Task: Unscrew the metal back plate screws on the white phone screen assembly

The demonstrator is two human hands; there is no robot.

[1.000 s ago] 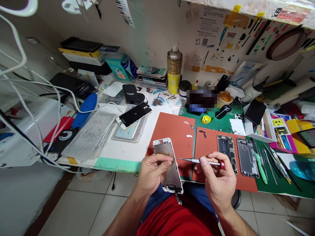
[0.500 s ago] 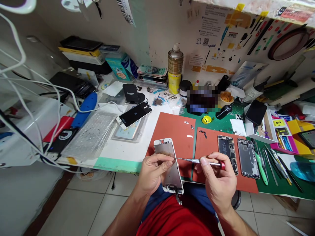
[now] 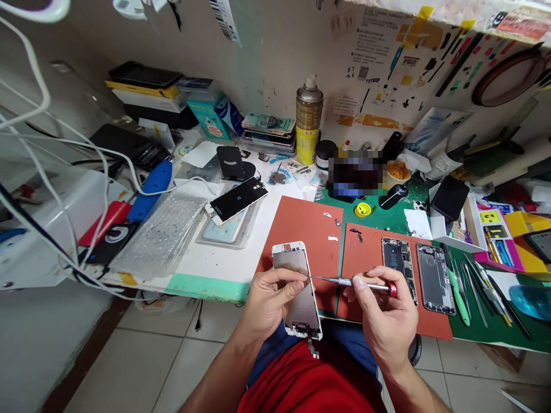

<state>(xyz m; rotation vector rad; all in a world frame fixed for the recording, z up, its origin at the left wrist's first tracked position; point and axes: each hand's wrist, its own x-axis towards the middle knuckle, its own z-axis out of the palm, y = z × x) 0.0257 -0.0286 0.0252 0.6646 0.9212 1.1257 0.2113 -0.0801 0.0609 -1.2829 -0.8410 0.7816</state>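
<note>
A white-framed phone screen (image 3: 301, 307) is in my left hand (image 3: 269, 301), tilted over my lap, its metal back facing up and a flex cable hanging from the lower end. Thumb and forefinger of that hand pinch together at the screen's right edge; anything tiny between them is too small to make out. My right hand (image 3: 387, 315) is closed around a slim precision screwdriver (image 3: 344, 281) with a red end cap. Its thin tip points left and meets the left fingertips. Behind the right hand lie an opened phone body (image 3: 398, 261) and an empty phone housing (image 3: 434, 281).
Orange-brown mats (image 3: 301, 229) lie on the bench. Tweezers and a green pry tool (image 3: 457, 298) are at right. Another phone screen (image 3: 239, 199) rests on a plastic case. A spray can (image 3: 308, 117) stands at the back. White cables (image 3: 101, 166) hang at left.
The view has shifted slightly. Both hands keep almost the same pose, with the screwdriver tip still at the left fingertips.
</note>
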